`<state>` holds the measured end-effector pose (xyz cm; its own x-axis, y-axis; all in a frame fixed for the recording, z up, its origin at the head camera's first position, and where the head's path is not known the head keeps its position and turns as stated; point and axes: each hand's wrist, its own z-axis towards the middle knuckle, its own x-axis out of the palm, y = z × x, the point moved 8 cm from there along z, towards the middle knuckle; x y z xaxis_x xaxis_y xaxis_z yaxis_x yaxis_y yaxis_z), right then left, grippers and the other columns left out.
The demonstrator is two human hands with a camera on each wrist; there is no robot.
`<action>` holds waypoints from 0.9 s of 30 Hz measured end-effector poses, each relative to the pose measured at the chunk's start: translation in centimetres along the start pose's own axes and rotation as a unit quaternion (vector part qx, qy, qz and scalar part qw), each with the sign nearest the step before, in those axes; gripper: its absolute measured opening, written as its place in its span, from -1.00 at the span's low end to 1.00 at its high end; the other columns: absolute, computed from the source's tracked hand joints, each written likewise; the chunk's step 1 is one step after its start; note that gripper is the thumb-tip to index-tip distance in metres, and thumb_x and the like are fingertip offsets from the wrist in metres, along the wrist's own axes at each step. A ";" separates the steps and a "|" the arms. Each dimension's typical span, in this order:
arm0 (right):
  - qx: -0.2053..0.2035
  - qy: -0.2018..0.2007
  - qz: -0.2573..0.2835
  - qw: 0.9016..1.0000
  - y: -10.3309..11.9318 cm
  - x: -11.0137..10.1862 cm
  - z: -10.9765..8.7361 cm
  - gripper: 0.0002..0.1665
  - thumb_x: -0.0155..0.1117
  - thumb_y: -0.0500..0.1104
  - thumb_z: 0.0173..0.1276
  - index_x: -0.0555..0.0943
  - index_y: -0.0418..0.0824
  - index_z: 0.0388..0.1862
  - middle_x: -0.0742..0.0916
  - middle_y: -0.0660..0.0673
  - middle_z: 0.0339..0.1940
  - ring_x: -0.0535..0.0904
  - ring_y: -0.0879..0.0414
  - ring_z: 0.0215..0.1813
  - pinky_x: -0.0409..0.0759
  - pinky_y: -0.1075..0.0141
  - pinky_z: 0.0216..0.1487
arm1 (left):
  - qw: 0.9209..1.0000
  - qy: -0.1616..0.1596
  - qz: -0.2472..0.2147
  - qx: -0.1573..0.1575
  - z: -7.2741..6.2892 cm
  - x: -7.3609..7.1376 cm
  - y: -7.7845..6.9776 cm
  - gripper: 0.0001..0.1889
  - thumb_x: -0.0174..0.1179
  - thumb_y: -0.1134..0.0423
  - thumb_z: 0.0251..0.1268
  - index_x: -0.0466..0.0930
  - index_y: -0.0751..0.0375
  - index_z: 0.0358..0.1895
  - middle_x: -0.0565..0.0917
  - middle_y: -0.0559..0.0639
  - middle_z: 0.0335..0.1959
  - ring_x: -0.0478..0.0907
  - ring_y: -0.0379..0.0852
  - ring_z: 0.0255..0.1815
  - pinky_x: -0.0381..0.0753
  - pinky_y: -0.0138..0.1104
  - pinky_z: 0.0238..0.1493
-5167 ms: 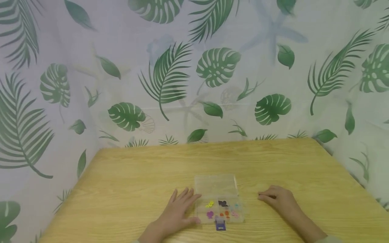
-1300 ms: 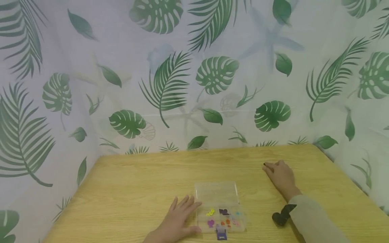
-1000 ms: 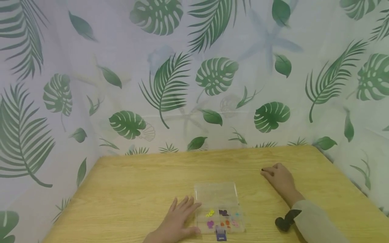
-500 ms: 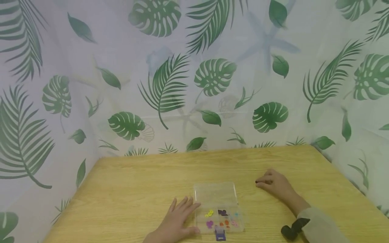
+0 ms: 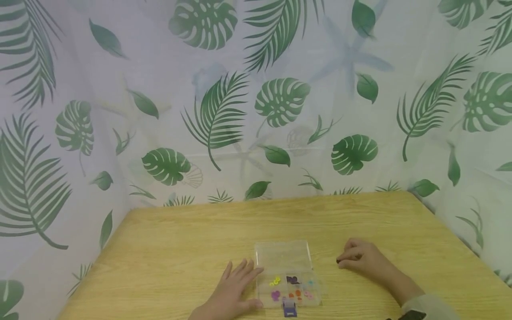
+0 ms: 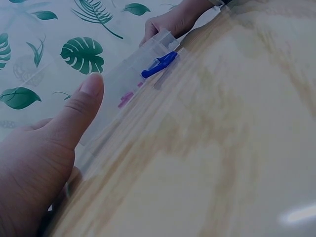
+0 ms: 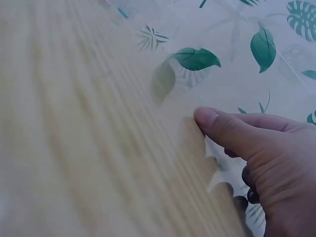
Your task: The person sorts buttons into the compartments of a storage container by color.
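Observation:
On the wood-grain table, a clear plastic box (image 5: 282,255) lies with its lid folded back and a blue latch (image 5: 290,307) at its front. Its compartments hold small pieces: yellow (image 5: 275,281), dark (image 5: 293,280), purple (image 5: 275,295), orange-red (image 5: 298,293), pink and light blue. My left hand (image 5: 234,291) rests at the box's left side, fingers spread and straight, thumb near the front corner. To the right of the box, my right hand (image 5: 368,262) pinches a tiny dark piece (image 5: 338,261) between thumb and fingertips; the right wrist view hides most of it behind the thumb.
Behind the table (image 5: 192,240) hangs a white leaf-print cloth (image 5: 236,178), which also covers both sides. A black wrist mount (image 5: 412,315) shows at the right sleeve, at the bottom edge of the head view.
From farther back on the right side of the table, my right hand has come toward me, the dark piece still pinched. My left hand and the box have stayed in place.

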<state>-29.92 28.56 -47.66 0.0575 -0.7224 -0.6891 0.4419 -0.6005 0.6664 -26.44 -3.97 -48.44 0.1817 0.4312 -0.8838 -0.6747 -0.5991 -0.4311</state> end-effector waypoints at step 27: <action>-0.120 -0.057 -0.018 0.991 3.3 0.4 -2.1 -0.73 0.50 -0.24 -0.02 0.75 -0.21 -0.26 0.61 0.15 -0.42 0.37 0.34 -0.41 0.36 0.46 -0.48 | 1.000 -0.004 0.020 -0.007 -0.1 0.1 0.3 -0.23 0.05 -0.28 0.21 0.14 -0.05 0.44 0.20 0.20 0.44 0.08 0.23 0.46 -0.18 0.27 0.37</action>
<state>-26.58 27.02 -46.30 -0.0582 -0.7440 -0.6656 0.6435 -0.5377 0.5448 -26.55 -4.13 -48.64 0.1495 0.4115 -0.8991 -0.6715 -0.6252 -0.3978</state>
